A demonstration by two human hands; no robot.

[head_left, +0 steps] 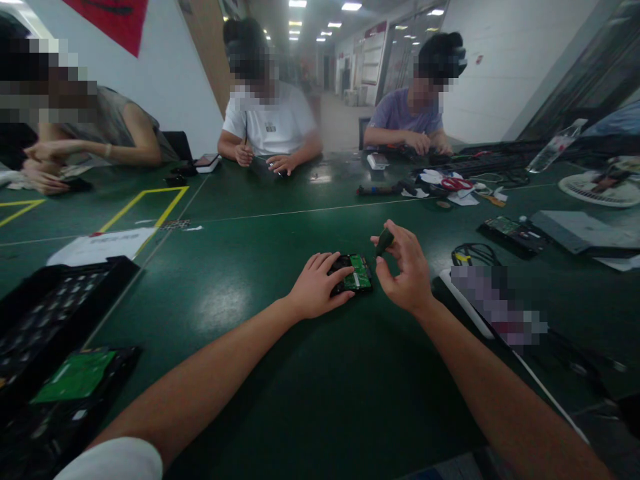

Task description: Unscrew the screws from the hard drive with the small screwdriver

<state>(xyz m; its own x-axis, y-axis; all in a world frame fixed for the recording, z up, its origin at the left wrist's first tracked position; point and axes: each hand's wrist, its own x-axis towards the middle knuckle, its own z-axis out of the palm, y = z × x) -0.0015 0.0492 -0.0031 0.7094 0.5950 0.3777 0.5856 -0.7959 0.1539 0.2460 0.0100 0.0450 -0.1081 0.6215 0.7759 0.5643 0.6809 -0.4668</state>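
A hard drive (361, 272) lies on the green tabletop with its green circuit board facing up. My left hand (320, 283) is laid over its left side, fingers across the top and thumb at the near edge, holding it against the table. Just to the right, my right hand (405, 270) is raised a little above the table. Its thumb and fingers are closed around a screwdriver (384, 241) with a dark green handle, tilted and apart from the drive. I cannot make out the shaft of the screwdriver.
Black trays (65, 313) and another green circuit board (80, 375) lie at left. A phone (493, 300), a hard drive (514, 235), a grey metal case (583, 232) and a water bottle (555, 148) are at right. Three people sit across the table.
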